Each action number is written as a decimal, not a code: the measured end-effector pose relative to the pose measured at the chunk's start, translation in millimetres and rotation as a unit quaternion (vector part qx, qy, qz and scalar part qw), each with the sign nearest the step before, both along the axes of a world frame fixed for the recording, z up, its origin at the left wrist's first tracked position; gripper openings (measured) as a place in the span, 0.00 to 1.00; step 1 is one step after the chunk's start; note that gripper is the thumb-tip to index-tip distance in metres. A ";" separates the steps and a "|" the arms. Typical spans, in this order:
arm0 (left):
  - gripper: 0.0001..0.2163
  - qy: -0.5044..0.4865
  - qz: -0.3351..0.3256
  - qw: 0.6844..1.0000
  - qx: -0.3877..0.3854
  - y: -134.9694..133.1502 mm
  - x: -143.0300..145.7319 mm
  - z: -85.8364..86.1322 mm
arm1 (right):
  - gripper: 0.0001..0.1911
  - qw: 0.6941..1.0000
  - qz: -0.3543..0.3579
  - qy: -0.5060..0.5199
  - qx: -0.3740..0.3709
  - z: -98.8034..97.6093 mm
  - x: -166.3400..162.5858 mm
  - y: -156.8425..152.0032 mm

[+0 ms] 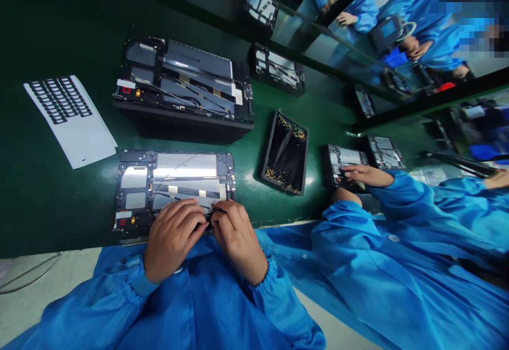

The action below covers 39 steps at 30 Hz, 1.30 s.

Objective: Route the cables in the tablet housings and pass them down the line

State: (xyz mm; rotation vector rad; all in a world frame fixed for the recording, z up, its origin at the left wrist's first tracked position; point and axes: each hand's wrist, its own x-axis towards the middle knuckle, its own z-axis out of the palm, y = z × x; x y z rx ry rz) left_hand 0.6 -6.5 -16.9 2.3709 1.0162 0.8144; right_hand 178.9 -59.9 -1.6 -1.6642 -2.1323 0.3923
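An opened tablet [184, 165] lies in front of me, its silver plates, flat ribbon strips and thin wires exposed. Over its near edge, my left hand [175, 238] is closed with fingertips bent down onto the frame. My right hand [237, 237] faces it from the right, thumb and fingers pinched. A short stretch of thin black cable [207, 208] shows between the two sets of fingertips; the rest is hidden by my fingers. To the right, a black tray [264, 159] holds many thin black cables [283, 151] with gold-coloured ends.
Behind the tablet stands a stack of similar opened tablets [191, 82]. A white sheet with black stickers [81, 138] lies at left. Further stacks [278, 69] sit beyond the tray. At right, a co-worker's hand [368, 175] touches another tablet stack [344, 156]. A dark rail [433, 101] crosses the upper right.
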 end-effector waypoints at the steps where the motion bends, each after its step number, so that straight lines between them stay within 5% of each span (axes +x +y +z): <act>1: 0.04 0.000 0.001 1.000 0.000 0.0 0.1 0.1 | 0.07 1.000 0.000 0.001 -0.002 0.5 -0.5 0.2; 16: 0.06 0.025 0.002 1.000 -0.006 -0.8 0.7 -0.7 | 0.06 1.000 -0.015 -0.006 -0.001 3.1 -5.9 1.3; 24: 0.06 0.024 0.012 1.000 0.006 1.1 5.0 4.2 | 0.10 0.988 -0.031 0.144 0.052 -7.9 15.6 -6.8; 39: 0.04 0.040 0.020 0.999 0.029 0.8 6.4 2.6 | 0.06 0.994 -0.028 0.090 0.052 -10.4 13.7 -3.4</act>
